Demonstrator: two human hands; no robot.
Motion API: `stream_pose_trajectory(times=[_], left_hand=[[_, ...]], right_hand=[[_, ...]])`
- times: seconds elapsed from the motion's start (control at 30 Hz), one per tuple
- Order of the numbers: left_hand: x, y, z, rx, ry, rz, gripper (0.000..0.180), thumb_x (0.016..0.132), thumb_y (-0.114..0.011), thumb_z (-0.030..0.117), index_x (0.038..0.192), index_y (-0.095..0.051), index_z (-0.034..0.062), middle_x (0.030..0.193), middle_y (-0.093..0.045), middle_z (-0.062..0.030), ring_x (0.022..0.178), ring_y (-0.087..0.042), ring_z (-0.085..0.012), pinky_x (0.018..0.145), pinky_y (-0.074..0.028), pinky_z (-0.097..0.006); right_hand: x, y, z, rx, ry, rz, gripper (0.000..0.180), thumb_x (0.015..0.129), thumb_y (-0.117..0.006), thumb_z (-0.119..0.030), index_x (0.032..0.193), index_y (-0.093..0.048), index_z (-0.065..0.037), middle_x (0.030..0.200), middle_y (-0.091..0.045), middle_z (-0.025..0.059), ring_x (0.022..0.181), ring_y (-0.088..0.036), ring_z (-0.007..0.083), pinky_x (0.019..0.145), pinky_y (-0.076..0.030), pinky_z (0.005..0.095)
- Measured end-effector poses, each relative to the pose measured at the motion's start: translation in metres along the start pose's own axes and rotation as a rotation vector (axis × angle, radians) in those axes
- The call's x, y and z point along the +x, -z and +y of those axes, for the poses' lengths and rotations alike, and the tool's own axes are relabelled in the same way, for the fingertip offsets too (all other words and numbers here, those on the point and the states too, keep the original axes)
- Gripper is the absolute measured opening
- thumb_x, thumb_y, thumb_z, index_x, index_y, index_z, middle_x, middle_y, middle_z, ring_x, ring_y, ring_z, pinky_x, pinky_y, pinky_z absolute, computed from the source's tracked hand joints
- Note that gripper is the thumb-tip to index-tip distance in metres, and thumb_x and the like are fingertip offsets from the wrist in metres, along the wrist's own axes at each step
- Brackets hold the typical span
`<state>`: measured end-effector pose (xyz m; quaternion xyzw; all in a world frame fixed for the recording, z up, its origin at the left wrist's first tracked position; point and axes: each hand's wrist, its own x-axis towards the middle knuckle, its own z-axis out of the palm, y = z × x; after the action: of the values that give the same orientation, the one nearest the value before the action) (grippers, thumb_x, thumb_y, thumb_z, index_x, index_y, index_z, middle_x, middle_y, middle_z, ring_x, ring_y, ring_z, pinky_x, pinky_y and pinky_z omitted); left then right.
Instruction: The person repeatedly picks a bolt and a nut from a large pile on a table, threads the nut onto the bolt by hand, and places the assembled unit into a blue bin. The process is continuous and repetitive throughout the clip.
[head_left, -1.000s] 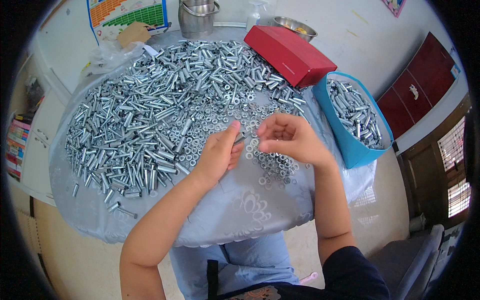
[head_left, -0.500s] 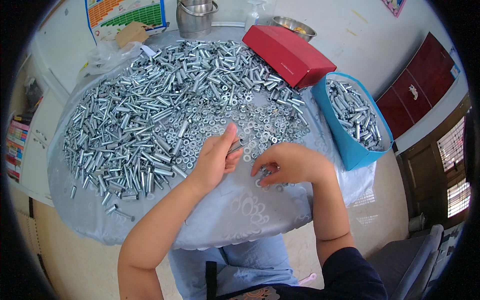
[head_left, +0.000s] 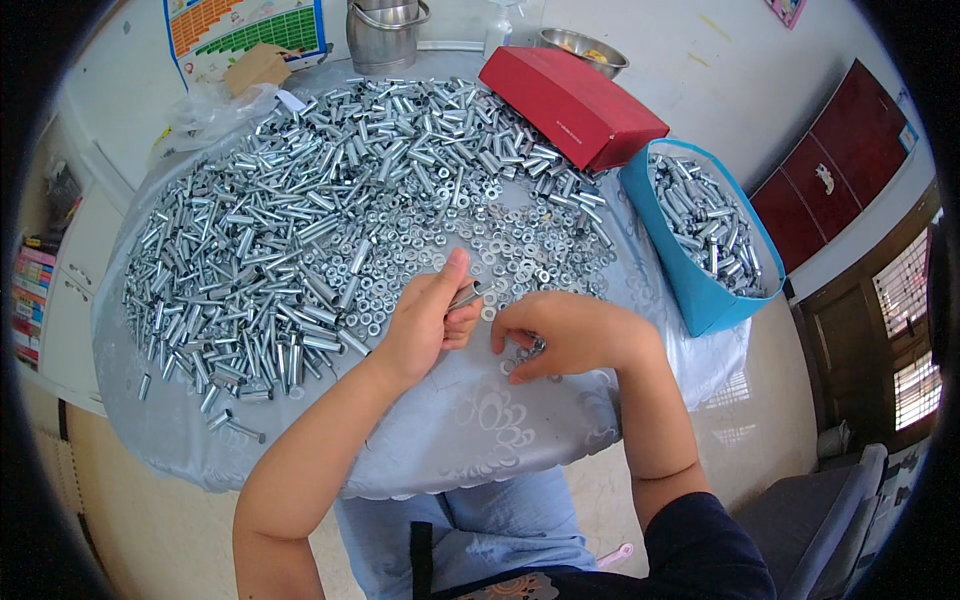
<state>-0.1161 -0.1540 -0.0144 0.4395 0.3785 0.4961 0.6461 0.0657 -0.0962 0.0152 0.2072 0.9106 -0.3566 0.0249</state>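
My left hand [head_left: 428, 315] is closed around a short silver metal sleeve [head_left: 466, 296], thumb pointing up, and a thin tip shows at the sleeve's far end. Just right of it, my right hand [head_left: 580, 335] arches low over loose washers [head_left: 507, 368], with thumb and fingers apart; part of what lies beneath the palm is hidden. Beyond both hands spreads a heap of nuts and washers [head_left: 500, 245]. A large pile of metal sleeves and bolts [head_left: 270, 230] covers the left and far parts of the table.
A blue fabric bin [head_left: 690, 290] filled with metal anchors stands at the right edge of the cloth-covered table [head_left: 480, 430]. Behind it lies a red box [head_left: 580, 105]. A steel pail [head_left: 382, 40], a steel bowl [head_left: 590, 50] and a plastic bag [head_left: 215, 115] sit along the back.
My right hand has shifted slightly left over the washers, its thumb and fingers farther apart. My left hand keeps hold of the sleeve, almost still.
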Motion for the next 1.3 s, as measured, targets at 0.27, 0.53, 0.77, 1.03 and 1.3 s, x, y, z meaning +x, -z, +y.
stream_pose_trajectory(times=[0.27, 0.53, 0.77, 1.03, 1.3], left_hand=[[0.001, -0.003, 0.001, -0.007, 0.039, 0.036, 0.058, 0.091, -0.028, 0.054, 0.05, -0.025, 0.0137, 0.046, -0.023, 0.0036, 0.04, -0.019, -0.0084, 0.038, -0.018, -0.023], [0.001, -0.005, 0.0, -0.039, 0.105, 0.08, 0.055, 0.092, -0.03, 0.052, 0.051, -0.025, 0.0146, 0.046, -0.022, 0.0048, 0.04, -0.018, -0.0076, 0.039, -0.019, -0.023], [-0.003, -0.006, 0.005, -0.094, 0.088, 0.168, 0.054, 0.092, -0.031, 0.051, 0.052, -0.026, 0.0151, 0.046, -0.02, 0.0057, 0.04, -0.017, -0.0066, 0.038, -0.019, -0.022], [-0.017, 0.003, -0.006, -0.103, 0.135, 0.238, 0.054, 0.091, -0.033, 0.052, 0.051, -0.026, 0.0147, 0.045, -0.022, 0.0052, 0.039, -0.018, -0.0068, 0.038, -0.02, -0.023], [-0.025, -0.009, -0.003, -0.089, 0.216, 0.14, 0.055, 0.091, -0.033, 0.052, 0.051, -0.026, 0.0143, 0.044, -0.022, 0.0049, 0.037, -0.02, -0.0073, 0.038, -0.022, -0.023]], right_hand=[[0.0, -0.002, 0.004, 0.025, 0.019, 0.013, 0.024, 0.066, -0.068, -0.013, 0.086, -0.06, -0.003, 0.064, -0.049, 0.006, 0.062, -0.054, 0.0216, 0.056, -0.042, 0.0336], [0.0, -0.001, 0.0, 0.026, -0.065, -0.029, 0.018, 0.069, -0.067, -0.013, 0.084, -0.062, -0.004, 0.068, -0.052, 0.0061, 0.066, -0.053, 0.0191, 0.059, -0.042, 0.0311], [0.001, -0.002, -0.003, 0.0, -0.064, 0.033, 0.018, 0.069, -0.066, -0.014, 0.083, -0.062, -0.003, 0.069, -0.054, 0.0084, 0.067, -0.056, 0.0231, 0.06, -0.044, 0.0336], [0.001, -0.005, -0.006, -0.048, -0.056, 0.033, 0.016, 0.071, -0.066, -0.013, 0.085, -0.061, -0.004, 0.072, -0.054, 0.0076, 0.07, -0.054, 0.023, 0.064, -0.043, 0.0338], [0.0, -0.007, -0.008, -0.098, 0.009, 0.103, 0.013, 0.07, -0.065, -0.013, 0.076, -0.059, -0.003, 0.075, -0.055, 0.0113, 0.077, -0.055, 0.0288, 0.068, -0.043, 0.0372]])
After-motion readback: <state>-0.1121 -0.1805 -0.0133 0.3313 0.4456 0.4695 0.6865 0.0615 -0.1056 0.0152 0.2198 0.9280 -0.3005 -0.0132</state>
